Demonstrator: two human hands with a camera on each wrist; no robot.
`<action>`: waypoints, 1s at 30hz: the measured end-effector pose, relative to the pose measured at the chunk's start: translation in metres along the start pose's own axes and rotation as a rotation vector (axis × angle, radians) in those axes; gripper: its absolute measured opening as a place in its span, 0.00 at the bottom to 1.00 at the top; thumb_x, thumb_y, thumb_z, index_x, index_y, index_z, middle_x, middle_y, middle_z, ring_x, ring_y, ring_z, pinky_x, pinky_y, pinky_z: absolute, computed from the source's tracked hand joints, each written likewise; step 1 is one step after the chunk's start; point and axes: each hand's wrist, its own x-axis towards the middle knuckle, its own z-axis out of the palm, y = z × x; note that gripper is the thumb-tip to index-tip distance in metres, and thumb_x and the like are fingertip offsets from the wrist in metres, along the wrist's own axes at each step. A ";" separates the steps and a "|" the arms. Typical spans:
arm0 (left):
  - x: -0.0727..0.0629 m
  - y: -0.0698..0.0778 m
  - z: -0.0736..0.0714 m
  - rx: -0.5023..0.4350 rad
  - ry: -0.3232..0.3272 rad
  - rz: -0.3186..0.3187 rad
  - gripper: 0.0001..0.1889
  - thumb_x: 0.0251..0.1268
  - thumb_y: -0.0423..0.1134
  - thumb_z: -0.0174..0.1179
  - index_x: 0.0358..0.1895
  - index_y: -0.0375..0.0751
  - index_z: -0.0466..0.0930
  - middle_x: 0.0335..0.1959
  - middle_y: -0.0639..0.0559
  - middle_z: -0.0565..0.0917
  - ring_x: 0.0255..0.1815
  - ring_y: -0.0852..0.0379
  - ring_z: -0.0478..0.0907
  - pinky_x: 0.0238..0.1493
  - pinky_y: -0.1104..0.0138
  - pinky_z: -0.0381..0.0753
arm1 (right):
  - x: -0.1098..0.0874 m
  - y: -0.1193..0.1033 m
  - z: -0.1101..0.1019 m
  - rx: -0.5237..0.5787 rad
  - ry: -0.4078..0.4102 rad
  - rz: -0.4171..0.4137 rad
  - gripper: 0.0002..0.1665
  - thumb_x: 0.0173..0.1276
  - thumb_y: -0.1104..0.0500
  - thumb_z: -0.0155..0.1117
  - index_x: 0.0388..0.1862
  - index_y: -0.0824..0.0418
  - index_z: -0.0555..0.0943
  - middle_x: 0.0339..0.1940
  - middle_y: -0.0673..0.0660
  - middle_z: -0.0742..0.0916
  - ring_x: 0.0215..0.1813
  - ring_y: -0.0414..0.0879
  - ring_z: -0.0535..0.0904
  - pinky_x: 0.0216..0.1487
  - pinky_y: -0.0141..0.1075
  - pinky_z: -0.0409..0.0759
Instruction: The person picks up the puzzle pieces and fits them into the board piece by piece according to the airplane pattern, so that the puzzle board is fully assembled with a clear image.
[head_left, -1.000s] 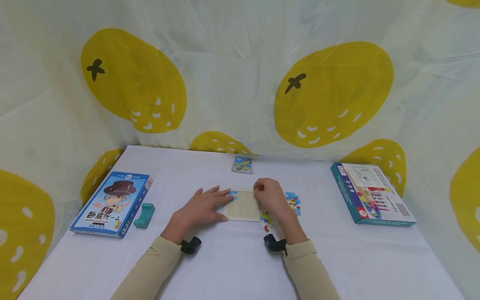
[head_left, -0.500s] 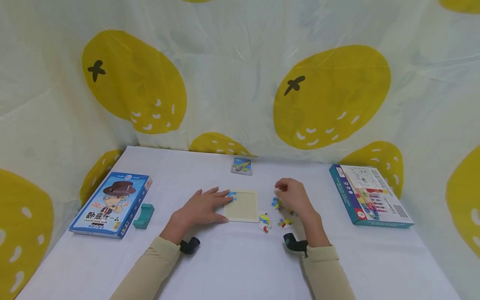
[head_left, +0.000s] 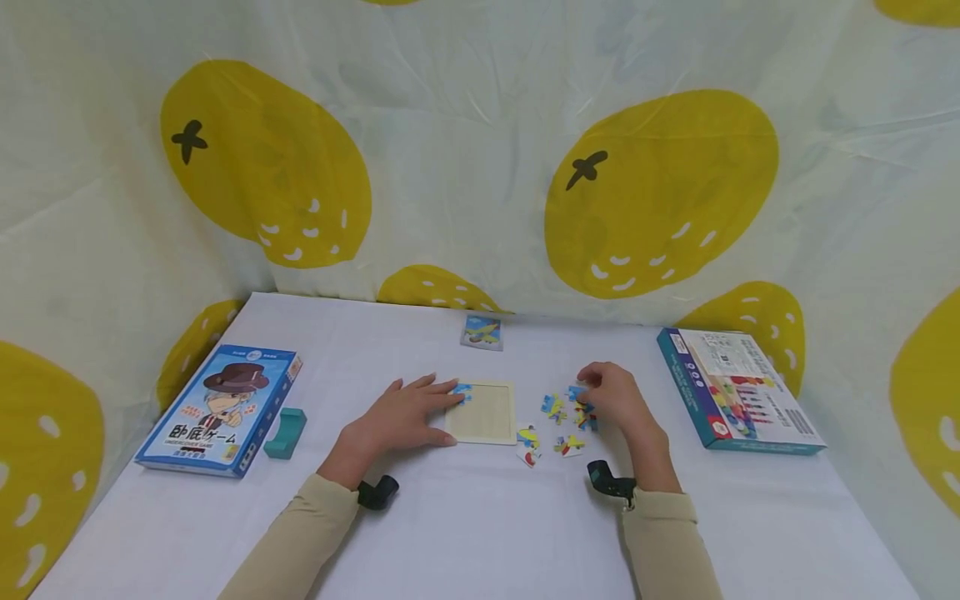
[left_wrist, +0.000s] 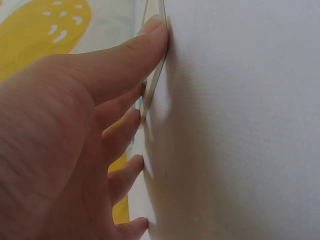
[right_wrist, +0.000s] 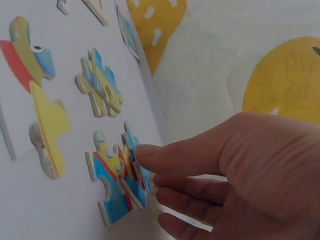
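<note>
My left hand [head_left: 401, 417] lies with spread fingers over the left side of a square wooden puzzle tray [head_left: 513, 412]. In the left wrist view its thumb [left_wrist: 152, 42] rests along the tray's edge. One blue puzzle piece sits in the tray's upper left corner, partly under the fingers. To the tray's right, my right hand [head_left: 618, 404] bends over a heap of puzzle pieces [right_wrist: 112, 200]. Its thumb and fingers pinch a blue jigsaw puzzle piece [right_wrist: 130, 141] at the heap's edge. Other pieces [head_left: 528, 446] with yellow and red print lie between tray and hand.
At the back stands a small picture card [head_left: 482, 332] with a yellow plane. A blue game box [head_left: 221, 408] and a teal curved block [head_left: 286, 433] are on the left. Another box [head_left: 742, 392] lies at the right. A fruit-print curtain [head_left: 457, 167] borders the table.
My right hand has moved rightward from the tray's right edge, over the loose pieces, to the heap farther right, uncovering pieces on the way. The left hand has stayed on the tray.
</note>
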 end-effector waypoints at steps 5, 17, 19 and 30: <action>0.000 0.000 0.001 -0.013 0.002 0.002 0.39 0.58 0.62 0.66 0.73 0.60 0.67 0.78 0.61 0.63 0.81 0.43 0.54 0.73 0.33 0.50 | 0.001 0.000 0.004 -0.051 -0.021 -0.023 0.20 0.63 0.64 0.68 0.54 0.64 0.81 0.50 0.64 0.81 0.50 0.56 0.73 0.55 0.49 0.78; 0.000 0.003 -0.001 -0.023 -0.004 -0.016 0.38 0.58 0.61 0.67 0.73 0.59 0.68 0.78 0.60 0.63 0.81 0.42 0.54 0.73 0.33 0.49 | 0.000 -0.004 0.008 -0.028 0.030 -0.009 0.14 0.62 0.68 0.67 0.48 0.64 0.82 0.42 0.62 0.80 0.46 0.55 0.73 0.43 0.40 0.75; -0.001 0.005 -0.002 -0.029 -0.006 -0.016 0.38 0.58 0.60 0.67 0.73 0.59 0.68 0.78 0.60 0.63 0.81 0.42 0.54 0.73 0.32 0.49 | 0.000 -0.004 0.008 -0.024 0.040 -0.014 0.13 0.62 0.69 0.66 0.47 0.64 0.81 0.41 0.61 0.80 0.45 0.54 0.73 0.42 0.39 0.74; -0.003 0.007 -0.004 -0.040 -0.011 -0.020 0.39 0.59 0.59 0.67 0.74 0.58 0.67 0.78 0.58 0.63 0.81 0.42 0.53 0.74 0.33 0.48 | -0.001 -0.005 0.003 0.075 0.024 -0.001 0.09 0.68 0.65 0.64 0.46 0.64 0.83 0.38 0.60 0.81 0.43 0.52 0.74 0.36 0.33 0.76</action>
